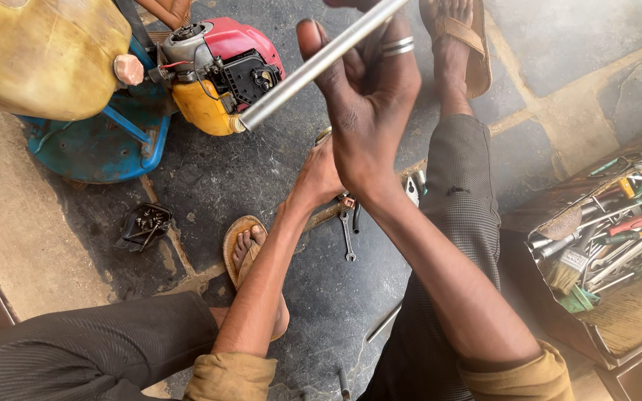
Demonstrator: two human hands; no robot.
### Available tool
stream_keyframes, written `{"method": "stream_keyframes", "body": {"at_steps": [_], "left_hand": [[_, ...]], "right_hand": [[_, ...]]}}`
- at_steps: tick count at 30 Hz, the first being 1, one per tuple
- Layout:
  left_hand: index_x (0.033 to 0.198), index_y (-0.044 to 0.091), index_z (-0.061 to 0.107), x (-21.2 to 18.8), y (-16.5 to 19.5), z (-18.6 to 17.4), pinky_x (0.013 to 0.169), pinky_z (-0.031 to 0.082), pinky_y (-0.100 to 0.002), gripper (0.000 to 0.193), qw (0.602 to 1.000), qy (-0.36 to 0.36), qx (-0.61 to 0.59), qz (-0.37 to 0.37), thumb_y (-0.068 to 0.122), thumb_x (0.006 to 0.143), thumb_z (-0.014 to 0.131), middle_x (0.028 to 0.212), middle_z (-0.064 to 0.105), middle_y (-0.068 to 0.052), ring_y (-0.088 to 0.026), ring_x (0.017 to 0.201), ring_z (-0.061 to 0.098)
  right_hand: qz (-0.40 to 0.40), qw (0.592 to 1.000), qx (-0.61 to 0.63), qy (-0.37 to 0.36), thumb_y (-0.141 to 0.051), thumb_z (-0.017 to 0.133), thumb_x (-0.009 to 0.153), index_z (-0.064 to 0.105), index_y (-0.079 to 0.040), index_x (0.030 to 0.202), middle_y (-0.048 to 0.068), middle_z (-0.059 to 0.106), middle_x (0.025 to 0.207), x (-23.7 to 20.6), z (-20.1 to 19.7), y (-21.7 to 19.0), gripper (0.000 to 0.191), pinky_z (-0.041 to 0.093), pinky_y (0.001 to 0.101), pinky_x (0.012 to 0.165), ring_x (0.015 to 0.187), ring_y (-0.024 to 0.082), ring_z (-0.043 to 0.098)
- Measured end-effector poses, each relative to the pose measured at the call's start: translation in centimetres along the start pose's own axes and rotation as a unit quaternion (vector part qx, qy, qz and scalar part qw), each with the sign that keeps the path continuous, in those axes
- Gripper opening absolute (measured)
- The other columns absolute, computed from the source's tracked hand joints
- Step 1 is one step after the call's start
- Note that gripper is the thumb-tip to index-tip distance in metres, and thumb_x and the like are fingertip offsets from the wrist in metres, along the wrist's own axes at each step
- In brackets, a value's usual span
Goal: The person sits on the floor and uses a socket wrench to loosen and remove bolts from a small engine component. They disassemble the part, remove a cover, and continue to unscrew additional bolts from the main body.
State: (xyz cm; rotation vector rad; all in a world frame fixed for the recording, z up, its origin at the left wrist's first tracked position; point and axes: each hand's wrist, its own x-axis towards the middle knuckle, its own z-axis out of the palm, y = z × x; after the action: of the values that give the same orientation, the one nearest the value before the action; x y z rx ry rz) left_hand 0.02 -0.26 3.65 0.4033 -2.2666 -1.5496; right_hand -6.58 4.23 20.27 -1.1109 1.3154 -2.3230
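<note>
Our right hand (365, 111) is raised, fingers loosely spread, grip open against a metal tube (321, 63) that runs from the small red and yellow engine (217, 74) on the floor. Our left hand (319, 174) is behind it, grip hidden, can't tell. Spanner (348, 236) on floor between our feet; toolbox (603, 245) at right

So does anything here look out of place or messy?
Yes. Wrenches and small parts lie loose on the floor beside the left hand, and the toolbox is a jumble. The right hand rests against the engine's metal shaft.
</note>
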Motion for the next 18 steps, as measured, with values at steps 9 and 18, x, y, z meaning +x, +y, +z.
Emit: {"method": "stream_keyframes", "body": {"at_steps": [9,18], "left_hand": [[0.127,0.003,0.057,-0.2,-1.4,1.0,0.090,0.055,-0.046,0.047,0.990,-0.022,0.055,-0.127,0.004,0.081,0.068,0.106,0.062,-0.013,-0.031,0.104,0.063],[0.123,0.002,0.058,-0.1,-1.4,0.9,0.092,0.052,-0.046,0.052,0.992,0.005,0.077,-0.096,-0.002,0.072,0.064,0.100,0.067,-0.015,-0.033,0.098,0.067]], "right_hand": [[0.146,0.971,0.036,-0.184,-0.051,0.045,0.119,0.052,0.001,0.095,0.004,0.049,0.076,2.4,-6.0,1.1,0.058,0.035,0.0280,0.062,0.065,0.013,0.042],[0.098,0.993,0.025,-0.052,-0.049,0.043,0.118,0.052,0.001,0.107,0.003,0.044,0.082,1.5,-3.9,1.1,0.052,0.033,0.0293,0.068,0.068,0.013,0.035]]}}
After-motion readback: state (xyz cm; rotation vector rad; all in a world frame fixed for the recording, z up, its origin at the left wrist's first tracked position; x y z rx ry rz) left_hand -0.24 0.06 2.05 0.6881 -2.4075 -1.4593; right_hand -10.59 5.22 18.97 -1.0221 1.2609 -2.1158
